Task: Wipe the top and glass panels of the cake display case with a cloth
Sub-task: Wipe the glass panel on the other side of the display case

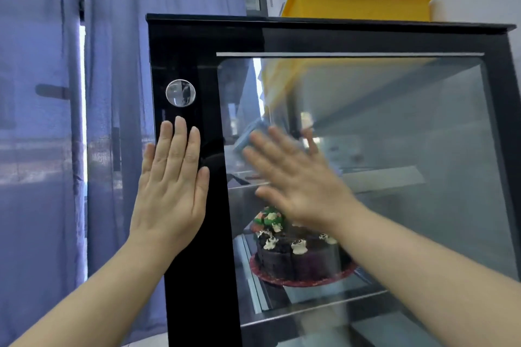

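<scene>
The black cake display case (194, 36) fills the right of the view, with a large glass panel (408, 149) facing me. My left hand (172, 186) lies flat with straight fingers on the case's black left frame, just below a round silver lock (180, 92). My right hand (293, 177), blurred by motion, presses a light blue cloth (248, 136) flat against the glass near the panel's left side. Only the cloth's upper left corner shows past my fingers. Behind the glass a chocolate cake (293, 251) stands on a shelf.
A yellow plastic crate (358, 3) sits on the top of the case at the back. Blue curtains (42, 121) hang to the left of the case. A white wall rises behind on the right.
</scene>
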A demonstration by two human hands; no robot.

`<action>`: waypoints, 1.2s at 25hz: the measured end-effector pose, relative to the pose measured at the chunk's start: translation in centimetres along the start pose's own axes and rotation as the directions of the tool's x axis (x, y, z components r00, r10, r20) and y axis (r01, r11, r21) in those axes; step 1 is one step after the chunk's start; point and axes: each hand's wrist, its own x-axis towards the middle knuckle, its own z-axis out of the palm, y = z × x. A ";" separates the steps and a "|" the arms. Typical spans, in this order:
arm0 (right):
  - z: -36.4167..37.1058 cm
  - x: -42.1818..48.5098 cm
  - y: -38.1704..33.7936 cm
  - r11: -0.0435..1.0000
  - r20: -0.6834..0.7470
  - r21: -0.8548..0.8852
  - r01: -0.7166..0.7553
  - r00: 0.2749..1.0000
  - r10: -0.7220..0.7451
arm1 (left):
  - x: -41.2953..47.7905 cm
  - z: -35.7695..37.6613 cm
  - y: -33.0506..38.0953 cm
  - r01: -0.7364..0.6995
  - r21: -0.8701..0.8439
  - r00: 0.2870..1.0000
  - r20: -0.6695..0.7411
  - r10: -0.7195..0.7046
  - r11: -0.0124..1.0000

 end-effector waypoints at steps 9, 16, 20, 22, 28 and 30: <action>0.8 -5.3 0.1 0.979 0.091 -0.037 0.199 0.977 -0.195 | -1.6 -0.9 0.3 0.052 -0.197 0.998 -0.018 -0.057 0.979; 1.9 -7.2 -7.1 0.990 0.044 0.082 -0.114 0.993 0.111 | -7.0 0.9 2.6 -0.049 -0.007 0.997 0.053 0.049 0.999; 1.3 -8.5 -3.1 0.906 0.020 0.077 -0.416 0.909 0.416 | -7.2 1.3 2.7 -0.031 0.084 0.998 0.051 0.027 0.996; 1.3 -7.2 -5.7 0.654 0.024 0.175 -0.735 0.668 0.744 | -7.1 1.2 2.8 -0.037 0.081 0.998 0.061 0.032 0.996; 2.2 -13.1 -2.4 0.967 0.131 -0.043 0.250 0.961 -0.242 | -7.1 1.3 2.8 -0.042 0.087 0.999 0.037 0.039 0.995; 1.6 -12.2 -1.5 0.973 0.048 -0.023 -0.228 0.972 0.228 | -7.1 1.1 3.2 -0.015 0.020 1.000 0.024 0.015 1.000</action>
